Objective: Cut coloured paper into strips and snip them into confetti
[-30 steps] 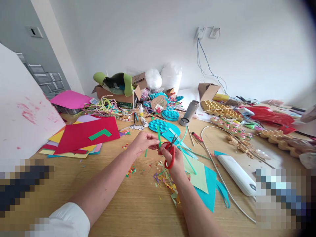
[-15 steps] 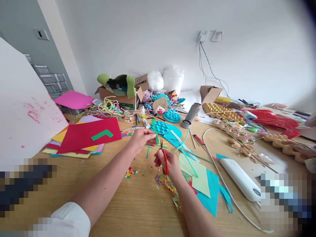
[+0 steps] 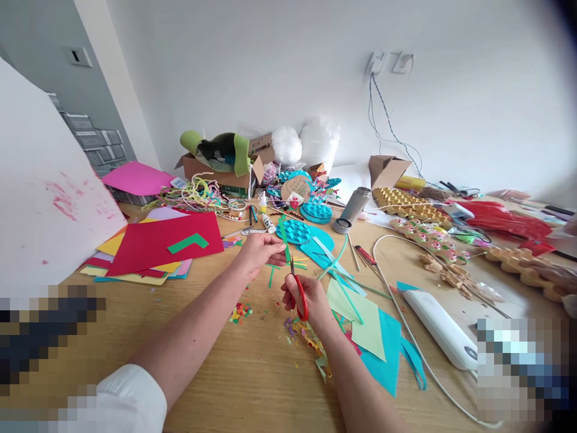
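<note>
Between thumb and fingers, my left hand pinches a narrow green paper strip that points upward. My right hand is wrapped round the red handles of a pair of scissors. Their dark blades point up, close beside the lower end of the strip; whether they touch it I cannot tell. Below the hands lie small round paper bits and curled paper scraps. More thin green strips rest on the table just behind my left hand.
Left, a red sheet with a bent green piece tops a stack of coloured paper. Right are pale green paper, a white power bank and its looping cable. A steel flask, glue bottles and blue egg-tray pieces stand behind.
The scissor blades have tilted slightly left and look closer together, near the strip's lower end. My left hand keeps its pinch. The whole view has shifted a little.
</note>
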The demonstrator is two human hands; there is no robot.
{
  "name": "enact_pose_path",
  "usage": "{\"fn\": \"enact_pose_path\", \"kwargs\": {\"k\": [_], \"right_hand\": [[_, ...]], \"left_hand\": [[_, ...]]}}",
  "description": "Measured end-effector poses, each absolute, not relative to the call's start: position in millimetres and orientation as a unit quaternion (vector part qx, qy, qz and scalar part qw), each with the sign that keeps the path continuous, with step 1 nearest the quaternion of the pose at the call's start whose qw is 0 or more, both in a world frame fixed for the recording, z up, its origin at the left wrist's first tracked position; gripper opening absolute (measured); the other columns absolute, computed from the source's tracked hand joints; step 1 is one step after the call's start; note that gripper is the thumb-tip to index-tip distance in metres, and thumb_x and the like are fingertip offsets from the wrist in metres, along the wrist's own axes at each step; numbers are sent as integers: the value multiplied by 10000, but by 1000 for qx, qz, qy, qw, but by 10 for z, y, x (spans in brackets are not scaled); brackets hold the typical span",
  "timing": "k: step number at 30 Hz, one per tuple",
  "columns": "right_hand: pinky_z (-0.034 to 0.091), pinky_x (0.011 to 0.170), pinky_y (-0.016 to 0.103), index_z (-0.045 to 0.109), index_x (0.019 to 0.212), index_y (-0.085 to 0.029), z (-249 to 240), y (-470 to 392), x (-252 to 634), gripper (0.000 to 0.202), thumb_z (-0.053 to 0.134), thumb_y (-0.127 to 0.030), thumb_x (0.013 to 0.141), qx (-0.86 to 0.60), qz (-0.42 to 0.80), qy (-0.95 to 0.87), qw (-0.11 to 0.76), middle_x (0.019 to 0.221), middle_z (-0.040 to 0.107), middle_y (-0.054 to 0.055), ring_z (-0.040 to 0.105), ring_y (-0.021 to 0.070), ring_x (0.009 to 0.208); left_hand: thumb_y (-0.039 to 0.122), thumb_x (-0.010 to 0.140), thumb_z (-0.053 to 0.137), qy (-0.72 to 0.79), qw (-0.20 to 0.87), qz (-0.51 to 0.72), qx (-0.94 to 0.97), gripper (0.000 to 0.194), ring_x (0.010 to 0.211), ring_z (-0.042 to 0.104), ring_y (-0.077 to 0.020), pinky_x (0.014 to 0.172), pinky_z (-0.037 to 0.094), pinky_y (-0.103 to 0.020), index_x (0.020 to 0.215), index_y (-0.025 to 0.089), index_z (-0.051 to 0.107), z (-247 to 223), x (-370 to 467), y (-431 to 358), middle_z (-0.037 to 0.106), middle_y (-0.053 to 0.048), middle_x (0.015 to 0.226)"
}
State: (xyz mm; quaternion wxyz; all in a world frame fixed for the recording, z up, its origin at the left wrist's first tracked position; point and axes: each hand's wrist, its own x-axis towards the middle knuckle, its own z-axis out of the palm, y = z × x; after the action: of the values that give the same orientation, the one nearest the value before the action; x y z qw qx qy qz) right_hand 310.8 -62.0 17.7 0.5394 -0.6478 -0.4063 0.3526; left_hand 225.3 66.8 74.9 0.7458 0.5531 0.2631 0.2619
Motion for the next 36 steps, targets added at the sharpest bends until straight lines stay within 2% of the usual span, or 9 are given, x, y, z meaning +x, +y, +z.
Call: {"fn": "enact_pose_path", "kwargs": {"k": [9,19,30,36], "right_hand": [[366,363,189,606,680,-120,189,-616,3101,530,561,-645,732,-659,358,-391,533,483,594,26,531,108,360],[386,379,183,608,689,-120,189,-629,3103,441,595,-554,766,-651,357,-401,536,488,597,18,542,107,373],[379,379,183,607,691,-119,302,-657,3064,491,562,-603,761,-666,356,-397,522,489,597,26,536,107,383],[381,374,184,606,677,-123,271,-645,3069,482,593,-601,734,-677,356,-380,520,485,597,26,530,107,376]], "left_hand": [[204,649,758,265,749,267,546,183,528,635,-146,564,554,-285,673,94,613,729,2255,671,637,-45,599],[187,651,753,287,751,257,537,159,530,640,-144,566,554,-277,662,96,623,751,2253,649,648,-47,594],[128,690,710,282,758,251,532,99,530,646,-149,572,556,-281,682,89,620,746,2257,642,655,-58,592],[155,666,737,271,761,251,533,135,546,651,-156,572,555,-279,687,89,621,724,2258,649,652,-57,594]]}}
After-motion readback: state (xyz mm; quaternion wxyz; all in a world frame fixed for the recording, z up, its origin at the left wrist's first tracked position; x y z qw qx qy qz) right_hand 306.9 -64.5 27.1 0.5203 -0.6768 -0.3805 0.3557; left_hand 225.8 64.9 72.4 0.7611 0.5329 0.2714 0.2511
